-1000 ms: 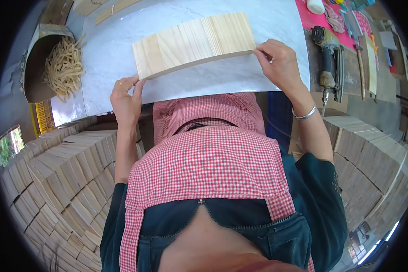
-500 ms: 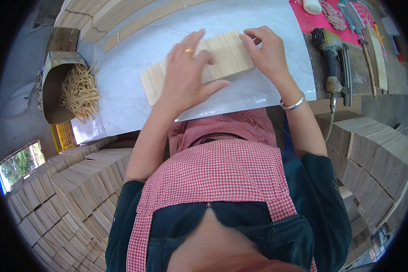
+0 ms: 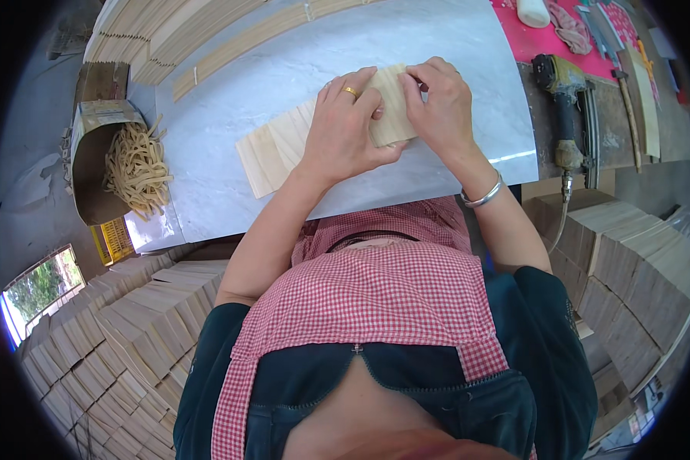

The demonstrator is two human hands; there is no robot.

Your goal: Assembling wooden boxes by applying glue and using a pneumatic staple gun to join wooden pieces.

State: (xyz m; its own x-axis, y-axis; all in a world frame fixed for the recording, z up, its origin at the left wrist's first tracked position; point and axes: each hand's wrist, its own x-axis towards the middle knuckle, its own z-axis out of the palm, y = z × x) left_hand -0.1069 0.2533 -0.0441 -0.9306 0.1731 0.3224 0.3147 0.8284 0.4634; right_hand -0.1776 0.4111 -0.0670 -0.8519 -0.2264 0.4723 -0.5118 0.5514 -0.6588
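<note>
A pale wooden board [image 3: 264, 157] lies slantwise on the white marbled tabletop [image 3: 207, 165], its grain running crosswise. Over its middle is my left hand [image 3: 349, 119], with a gold ring, fingers curled toward the far edge and the thumb side near the close edge. My right hand [image 3: 441, 96] closes on the board's right end, thumb and bent fingers together at the far corner. A silver bangle [image 3: 484, 193] circles that wrist. Both hands hide much of the right half, so whether it is one piece or several layers is unclear.
Grooved wooden strips [image 3: 161, 38] are stacked at the far left. A box [image 3: 92, 184] of tan bands [image 3: 138, 165] hangs by the left edge. An air nailer [image 3: 566, 107] with a hose and a hammer [image 3: 629, 119] lie right. Wood stacks [image 3: 153, 314] stand on both sides.
My left hand has moved right along the board and come down, its fingers now closed on it. My right hand has shifted slightly nearer and grips the right end.
</note>
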